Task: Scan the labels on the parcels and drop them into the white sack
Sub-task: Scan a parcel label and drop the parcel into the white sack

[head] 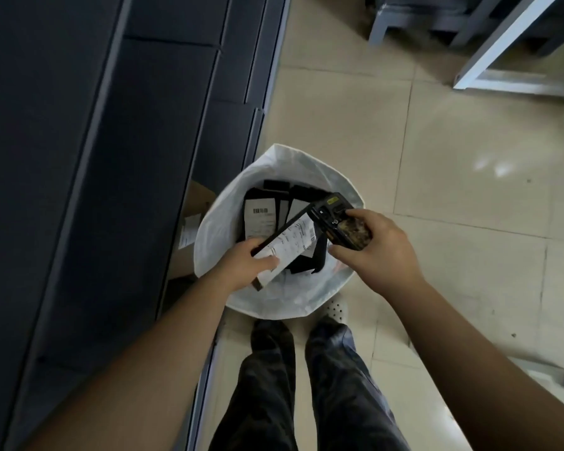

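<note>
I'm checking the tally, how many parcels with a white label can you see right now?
3: one parcel held in the left hand over the sack, one lying in the sack's left side, one beside it. More may be hidden underneath.

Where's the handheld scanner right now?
In the head view, the handheld scanner is gripped in the right hand, right of centre above the open white sack, its head close to the labelled parcel held by the left hand.
</note>
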